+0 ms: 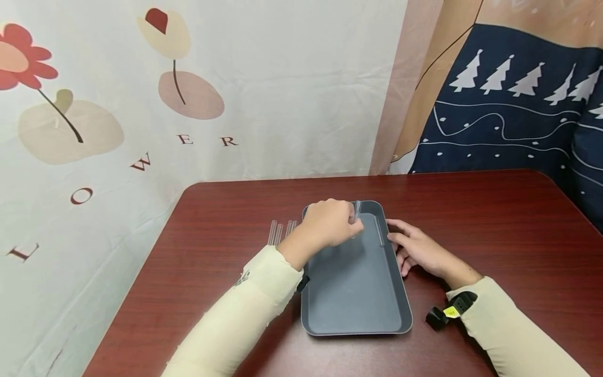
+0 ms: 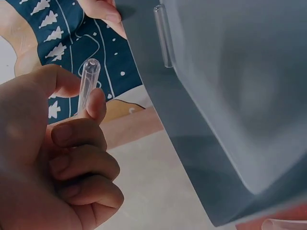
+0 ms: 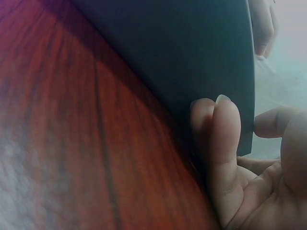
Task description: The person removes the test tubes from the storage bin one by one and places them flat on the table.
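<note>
One clear tube (image 1: 379, 231) lies in the gray tray (image 1: 355, 293) — right side.

Left hand (image 1: 328, 222) in pinch, right hand (image 1: 421, 250) lower

Before you, the maroon capitals L (image 1: 22, 253), O (image 1: 82, 196), W (image 1: 140, 162), E (image 1: 184, 139) and R (image 1: 229, 141) climb in a spaced curve across the pale, flower-printed backdrop cloth (image 1: 292, 94). The yellow label (image 1: 451, 312) on the black wrist camera (image 1: 464, 302) at your right sleeve (image 1: 513, 330) is too small to read; the dark mark (image 1: 242, 278) on your left sleeve (image 1: 226, 324) stays illegible.
</note>
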The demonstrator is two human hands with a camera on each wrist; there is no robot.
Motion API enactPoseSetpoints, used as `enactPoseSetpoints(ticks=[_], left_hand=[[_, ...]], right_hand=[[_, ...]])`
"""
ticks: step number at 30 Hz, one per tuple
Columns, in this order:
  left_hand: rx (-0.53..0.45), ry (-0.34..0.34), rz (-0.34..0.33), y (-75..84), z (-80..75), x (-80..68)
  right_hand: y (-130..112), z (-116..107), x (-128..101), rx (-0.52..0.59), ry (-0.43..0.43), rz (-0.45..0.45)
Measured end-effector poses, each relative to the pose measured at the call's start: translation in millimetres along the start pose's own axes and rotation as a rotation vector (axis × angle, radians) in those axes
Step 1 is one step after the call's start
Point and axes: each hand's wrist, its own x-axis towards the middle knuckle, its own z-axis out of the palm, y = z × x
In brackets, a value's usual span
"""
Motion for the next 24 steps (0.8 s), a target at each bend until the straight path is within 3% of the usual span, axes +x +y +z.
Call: enactPoseSetpoints(ticks=[16,24], left_hand=[[-0.032,0.099,0.004,-11.9,-12.9,-17.2],[-0.044,0.114,-0.036,-25.1,-16.7,-23.3]], right_hand=[[2,-1,0,0.007,-0.007,-0.009],[2,-3,0,0.002,-0.005,-0.011]])
